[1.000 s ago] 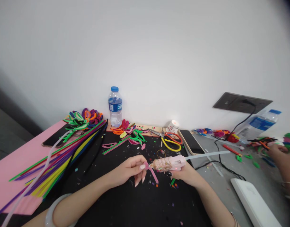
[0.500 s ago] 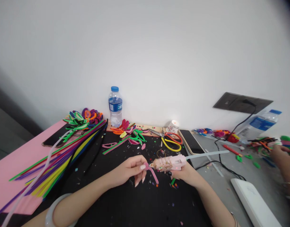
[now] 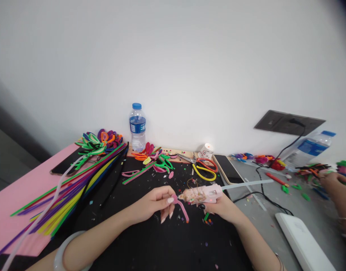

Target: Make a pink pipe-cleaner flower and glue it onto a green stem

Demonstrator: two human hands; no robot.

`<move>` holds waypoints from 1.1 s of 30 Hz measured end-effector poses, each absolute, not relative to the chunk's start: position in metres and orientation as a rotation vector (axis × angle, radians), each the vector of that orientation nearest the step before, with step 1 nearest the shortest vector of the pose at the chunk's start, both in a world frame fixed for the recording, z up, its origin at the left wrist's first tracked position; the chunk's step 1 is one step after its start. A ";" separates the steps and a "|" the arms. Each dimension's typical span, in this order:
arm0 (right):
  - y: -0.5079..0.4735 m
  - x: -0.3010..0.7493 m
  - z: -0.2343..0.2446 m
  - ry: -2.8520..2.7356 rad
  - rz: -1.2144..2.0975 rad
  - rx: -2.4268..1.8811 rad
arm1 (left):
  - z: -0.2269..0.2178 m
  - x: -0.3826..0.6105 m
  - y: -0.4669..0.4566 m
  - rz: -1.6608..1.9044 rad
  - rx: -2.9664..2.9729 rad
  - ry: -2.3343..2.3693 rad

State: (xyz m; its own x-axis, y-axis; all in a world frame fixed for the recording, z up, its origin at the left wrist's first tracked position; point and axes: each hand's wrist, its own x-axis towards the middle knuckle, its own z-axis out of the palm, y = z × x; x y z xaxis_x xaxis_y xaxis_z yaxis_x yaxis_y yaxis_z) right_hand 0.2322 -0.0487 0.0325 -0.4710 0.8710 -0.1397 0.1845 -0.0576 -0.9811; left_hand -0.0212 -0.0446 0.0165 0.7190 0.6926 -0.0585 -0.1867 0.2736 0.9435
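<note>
Between thumb and fingers, my left hand pinches a pink pipe cleaner, curled at the top with its tail hanging down to the right. My right hand is wrapped round a pale pink hot glue gun, its front part crusted with coloured bits. The gun's nozzle points left, close to the curled end of the pipe cleaner; whether they touch I cannot tell. A long translucent glue stick sticks out of the gun's back. Scissors with red and yellow handles lie behind the gun.
Pipe cleaners are bundled on the left, and a water bottle stands by the wall. A phone, black cords and a white power strip lie right. Another person's hand works at the right edge.
The glue gun's tip has drawn back very slightly from the pink pipe cleaner. My hands otherwise stay in place. The other person's hand has shifted a little left.
</note>
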 end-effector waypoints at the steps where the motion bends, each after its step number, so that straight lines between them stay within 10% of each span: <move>1: -0.049 0.232 0.032 -1.658 1.578 -1.126 | 0.016 -0.021 -0.045 0.626 1.153 0.520; 33: -0.050 0.235 0.029 -1.669 1.557 -1.188 | 0.014 -0.022 -0.043 0.712 1.267 0.692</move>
State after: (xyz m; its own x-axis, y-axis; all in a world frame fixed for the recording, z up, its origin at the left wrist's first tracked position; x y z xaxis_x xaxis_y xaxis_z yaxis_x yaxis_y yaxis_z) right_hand 0.2354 -0.0497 0.0286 -0.4501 0.8775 -0.1655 0.2261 -0.0673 -0.9718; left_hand -0.0224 -0.0426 0.0140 0.6049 0.7934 -0.0682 -0.0905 0.1535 0.9840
